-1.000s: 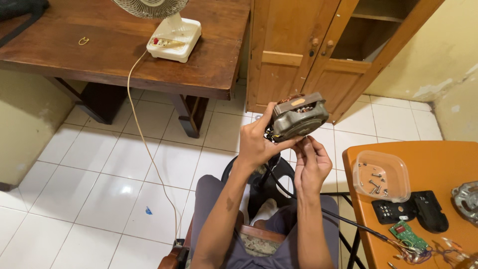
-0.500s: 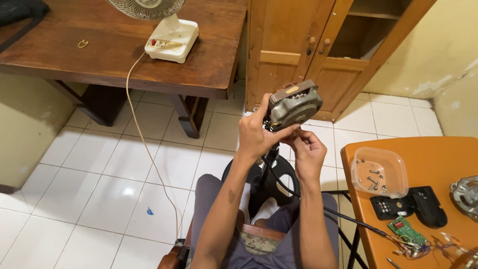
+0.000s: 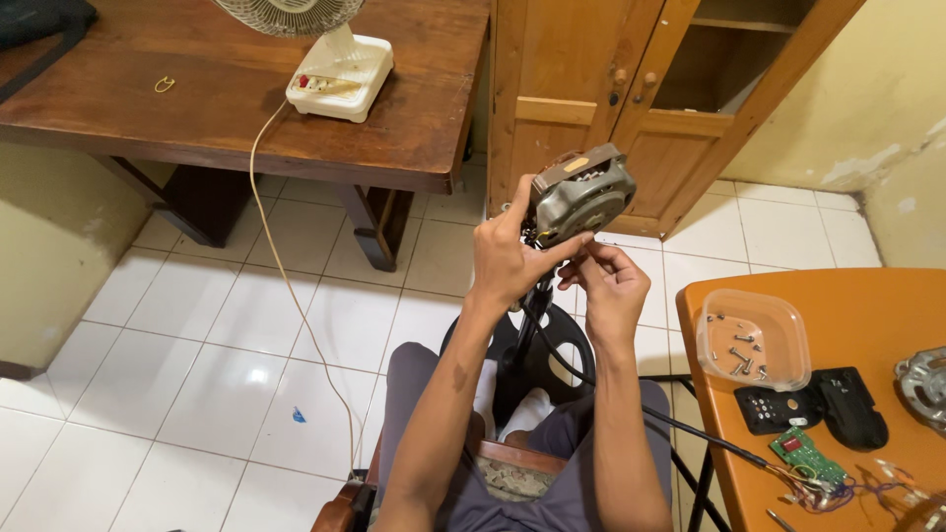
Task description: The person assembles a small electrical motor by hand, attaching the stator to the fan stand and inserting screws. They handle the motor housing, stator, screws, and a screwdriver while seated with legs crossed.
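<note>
Grey fan motor (image 3: 581, 197) | left hand (image 3: 507, 258) grips | right hand (image 3: 611, 286) pinches beneath

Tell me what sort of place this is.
Probably a room in a home used for small repairs: a wooden cupboard, white tiled floor, and a clear plastic tub of screws on an orange table.

Both bare forearms raised from six o'clock toward twelve, nearly parallel. Left hand (image 3: 507, 258) lifted highest, fingers curled in a grip, thumb pointing to one o'clock. Right hand (image 3: 613, 286) just at its three o'clock, slightly lower, fingertips (image 3: 583, 266) pinched together.
</note>
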